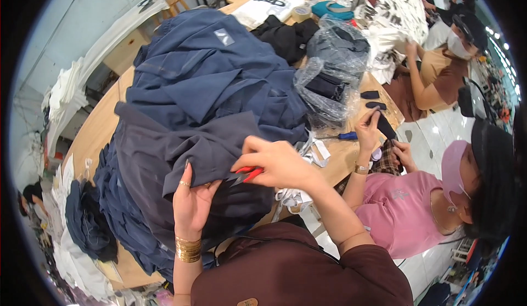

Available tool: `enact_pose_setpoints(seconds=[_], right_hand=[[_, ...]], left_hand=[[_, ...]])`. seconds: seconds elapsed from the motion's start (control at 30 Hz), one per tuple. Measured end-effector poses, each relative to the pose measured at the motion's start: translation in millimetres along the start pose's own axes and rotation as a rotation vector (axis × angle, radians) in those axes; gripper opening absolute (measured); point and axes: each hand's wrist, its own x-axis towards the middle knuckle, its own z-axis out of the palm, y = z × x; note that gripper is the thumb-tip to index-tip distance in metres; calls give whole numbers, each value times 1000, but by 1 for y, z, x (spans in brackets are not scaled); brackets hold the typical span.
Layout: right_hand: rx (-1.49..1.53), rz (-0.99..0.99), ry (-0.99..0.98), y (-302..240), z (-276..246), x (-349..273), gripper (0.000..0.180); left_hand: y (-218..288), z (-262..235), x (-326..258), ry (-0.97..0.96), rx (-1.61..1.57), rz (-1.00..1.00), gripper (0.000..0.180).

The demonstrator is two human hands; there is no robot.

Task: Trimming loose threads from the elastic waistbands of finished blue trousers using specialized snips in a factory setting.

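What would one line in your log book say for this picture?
left hand: holds dark cloth | right hand: holds red snips at cloth | pile: navy clothes on wooden table

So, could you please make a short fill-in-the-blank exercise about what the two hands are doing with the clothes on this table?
1. The right hand holds small snips with ____ handles.
2. The left hand has its grip on dark ____ cloth.
3. On the left wrist are gold ____.
4. The pile of garments lies on a ____ table.

Missing words: red; navy; bangles; wooden
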Motion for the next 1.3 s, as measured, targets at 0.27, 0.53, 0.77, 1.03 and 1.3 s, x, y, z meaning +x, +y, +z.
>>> enact_pose_setpoints(seconds=[0.27,0.53,0.77,1.03,1.3], right_hand=[[35,200,245,-7,-11,0,23],[302,321,257,-19,20,12,30],[331,350,250,-24,33,15,17],[529,455,175,-24,19,17,13],[495,415,25,-20,8,22,15]], left_hand=[[5,11,-1,-107,-49,-28,45],[6,5,-3,-143,-99,3,43],[2,1,-5,-156,-111,-5,42],[8,0,-9,-184,-127,-4,45],[13,-1,-17,-140,-80,-57,49]])
